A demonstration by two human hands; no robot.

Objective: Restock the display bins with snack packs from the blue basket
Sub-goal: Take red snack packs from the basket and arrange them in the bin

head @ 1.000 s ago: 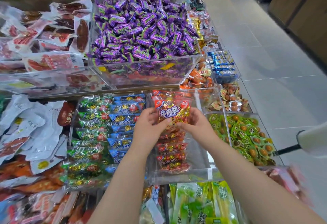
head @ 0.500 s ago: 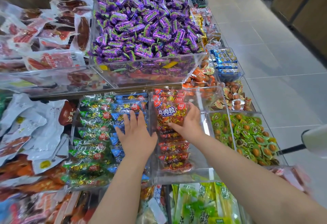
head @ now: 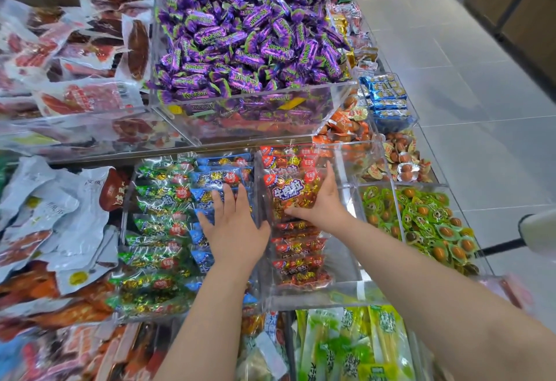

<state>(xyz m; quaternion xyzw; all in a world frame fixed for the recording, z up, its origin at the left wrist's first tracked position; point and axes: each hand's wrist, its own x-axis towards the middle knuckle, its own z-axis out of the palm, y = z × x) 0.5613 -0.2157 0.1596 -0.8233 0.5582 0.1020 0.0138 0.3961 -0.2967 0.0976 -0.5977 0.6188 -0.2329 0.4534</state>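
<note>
Shop: clear-bin display beside a tiled aisle.
Pack (head: 288,197): lies tilted on the red row in the middle bin (head: 343,254), label facing out, probably for shoppers.
Right hand (head: 322,203): fingers (head: 329,176) straight, pressing the pack into line.
Left hand (head: 237,230): fingers released, spread flat on the blue packs (head: 216,177), likely bracing.
Basket: out of view.

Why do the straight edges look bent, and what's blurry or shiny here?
Head view: the wide lens bends the joints in the floor; glare streaks the clear candy bin; the bottom-left packs and the white object at right are smeared; centre is sharp.
</note>
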